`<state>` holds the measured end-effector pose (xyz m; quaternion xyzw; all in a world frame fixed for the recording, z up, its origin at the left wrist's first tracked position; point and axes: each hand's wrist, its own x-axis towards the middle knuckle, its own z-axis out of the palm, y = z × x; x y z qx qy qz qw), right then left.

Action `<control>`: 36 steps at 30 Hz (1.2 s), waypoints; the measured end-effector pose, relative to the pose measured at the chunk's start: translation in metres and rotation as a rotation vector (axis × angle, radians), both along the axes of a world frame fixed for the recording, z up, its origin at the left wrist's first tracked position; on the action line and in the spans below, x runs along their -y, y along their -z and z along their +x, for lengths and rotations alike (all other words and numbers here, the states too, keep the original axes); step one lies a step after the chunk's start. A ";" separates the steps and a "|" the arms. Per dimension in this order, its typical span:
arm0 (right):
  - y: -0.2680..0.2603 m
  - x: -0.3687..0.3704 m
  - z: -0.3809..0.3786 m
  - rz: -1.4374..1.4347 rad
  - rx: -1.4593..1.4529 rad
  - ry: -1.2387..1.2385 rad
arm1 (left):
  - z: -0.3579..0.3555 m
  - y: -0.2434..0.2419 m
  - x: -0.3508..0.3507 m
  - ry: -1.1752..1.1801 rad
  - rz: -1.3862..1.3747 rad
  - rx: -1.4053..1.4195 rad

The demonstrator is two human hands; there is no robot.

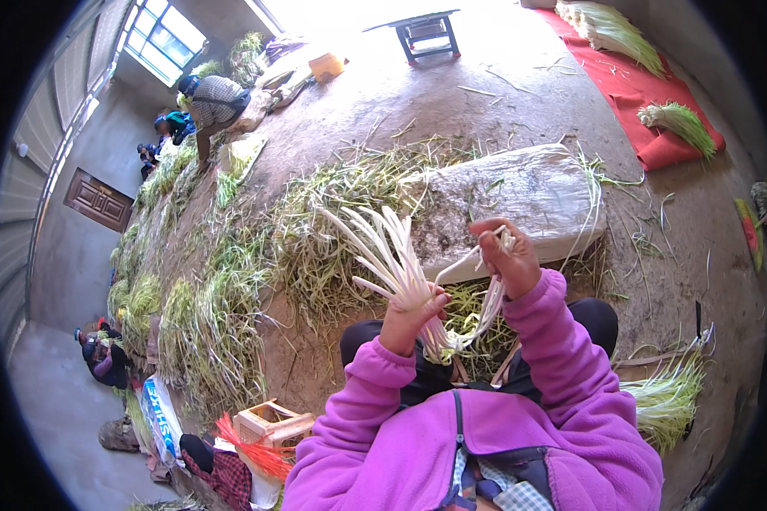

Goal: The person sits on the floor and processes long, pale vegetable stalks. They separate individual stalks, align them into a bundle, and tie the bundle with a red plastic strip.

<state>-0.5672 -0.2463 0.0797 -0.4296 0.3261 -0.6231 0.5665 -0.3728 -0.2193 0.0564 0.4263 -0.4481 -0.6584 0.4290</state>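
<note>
My left hand (412, 319) grips a bundle of long white stalks (393, 262), perhaps garlic greens, with their pale ends fanned out above the fist. Their thinner yellowish ends hang below it, over my lap. To the right and a little higher, my right hand (511, 255) pinches a few loose stalks (493, 297) that bend downward. One thin strand runs between the two hands. Just beyond them lies a low block wrapped in white plastic (518, 191), with dirt smeared on its near left part. Leaf trimmings are on the floor under my hands.
Piles of leafy greens (211, 319) and trimmings (319, 236) cover the left side. Finished-looking bundles (677, 124) lie on a red cloth (661, 147). More greens (665, 396) rest at my right. Left are a stool (271, 425), red strips (255, 450) and several people, one bending (217, 96).
</note>
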 end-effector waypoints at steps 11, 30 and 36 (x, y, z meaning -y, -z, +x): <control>0.017 0.008 0.002 0.137 0.208 0.276 | 0.004 0.009 -0.003 0.008 -0.019 -0.128; -0.009 0.012 -0.002 0.299 0.174 -0.178 | 0.018 0.015 -0.014 0.224 0.021 -0.229; -0.023 0.015 0.004 0.278 0.112 -0.429 | 0.015 0.005 -0.016 0.412 0.083 -0.212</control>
